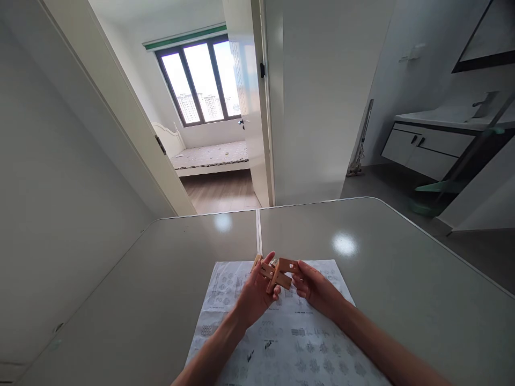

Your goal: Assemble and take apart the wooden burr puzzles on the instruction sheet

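Several small wooden puzzle pieces (277, 274), flat with notches and holes, cross each other in a cluster above a printed paper sheet (281, 332). My left hand (257, 292) is closed around the cluster from the left, with its thumb and fingers against the wood. From the right, my right hand (316, 287) pinches the end of one upper wooden piece (288, 265), which has a pale hole in it. That piece meets the others near the middle of the cluster. The inner joints between the pieces are too small to make out.
The sheet, covered in small printed diagrams, lies on a glossy grey table (193, 279) with a seam (258, 230) down its middle. Beyond are an open door (251, 96), a bed (213, 158), a sink cabinet (430, 142) and a mop (362, 139).
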`<state>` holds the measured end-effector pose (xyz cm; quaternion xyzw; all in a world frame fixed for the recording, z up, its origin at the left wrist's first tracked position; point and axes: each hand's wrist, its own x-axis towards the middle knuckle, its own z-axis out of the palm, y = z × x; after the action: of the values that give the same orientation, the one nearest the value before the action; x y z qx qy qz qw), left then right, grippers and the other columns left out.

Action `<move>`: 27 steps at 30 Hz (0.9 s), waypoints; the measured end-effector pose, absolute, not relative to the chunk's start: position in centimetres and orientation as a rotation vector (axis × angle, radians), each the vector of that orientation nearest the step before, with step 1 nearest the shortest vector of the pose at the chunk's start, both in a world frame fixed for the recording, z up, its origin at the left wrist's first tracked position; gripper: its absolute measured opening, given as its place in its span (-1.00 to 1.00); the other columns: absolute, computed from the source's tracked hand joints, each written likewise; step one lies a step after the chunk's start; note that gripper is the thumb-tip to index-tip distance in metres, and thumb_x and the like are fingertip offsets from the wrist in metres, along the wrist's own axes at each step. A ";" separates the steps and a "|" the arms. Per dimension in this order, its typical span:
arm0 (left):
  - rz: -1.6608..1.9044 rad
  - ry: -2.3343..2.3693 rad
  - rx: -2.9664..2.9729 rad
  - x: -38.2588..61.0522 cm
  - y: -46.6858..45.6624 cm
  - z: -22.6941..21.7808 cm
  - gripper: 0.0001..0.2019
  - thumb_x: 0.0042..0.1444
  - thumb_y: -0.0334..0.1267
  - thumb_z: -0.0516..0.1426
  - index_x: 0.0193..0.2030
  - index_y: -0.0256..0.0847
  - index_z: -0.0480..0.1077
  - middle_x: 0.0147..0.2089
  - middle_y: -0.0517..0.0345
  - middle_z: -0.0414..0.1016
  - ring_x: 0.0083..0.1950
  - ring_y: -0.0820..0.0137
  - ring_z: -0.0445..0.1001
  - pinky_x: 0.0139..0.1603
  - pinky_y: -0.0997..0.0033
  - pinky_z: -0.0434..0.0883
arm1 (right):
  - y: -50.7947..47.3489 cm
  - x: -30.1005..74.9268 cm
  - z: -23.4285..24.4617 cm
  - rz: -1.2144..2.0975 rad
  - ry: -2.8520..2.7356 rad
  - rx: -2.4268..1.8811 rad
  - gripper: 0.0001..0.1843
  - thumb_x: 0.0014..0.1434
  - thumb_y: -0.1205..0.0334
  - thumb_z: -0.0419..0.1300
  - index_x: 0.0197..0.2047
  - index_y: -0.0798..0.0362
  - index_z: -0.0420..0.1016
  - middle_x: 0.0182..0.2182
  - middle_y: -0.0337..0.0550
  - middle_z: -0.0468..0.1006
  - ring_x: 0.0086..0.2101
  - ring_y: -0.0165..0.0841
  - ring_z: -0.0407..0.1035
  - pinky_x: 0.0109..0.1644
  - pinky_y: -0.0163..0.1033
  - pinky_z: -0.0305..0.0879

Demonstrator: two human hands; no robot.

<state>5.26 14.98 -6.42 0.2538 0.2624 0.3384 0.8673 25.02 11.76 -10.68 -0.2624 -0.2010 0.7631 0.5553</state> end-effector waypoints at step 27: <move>0.787 0.451 0.521 5.9 14.2 -7.1 -0.71 0.24 -0.47 0.18 0.10 -0.32 0.49 -0.01 -0.10 0.61 0.03 0.30 0.59 0.03 0.41 0.45 | 11.8 24.7 -11.9 1.932 -0.285 -0.406 -0.75 0.28 0.11 0.38 -0.06 0.06 0.60 -0.38 -0.23 0.59 -0.43 -0.48 0.43 -0.36 -0.42 0.47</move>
<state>5.92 14.18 -7.11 0.2487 0.2151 0.3756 0.8665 24.74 11.79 -11.87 -0.1709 -0.1199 0.8137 0.5426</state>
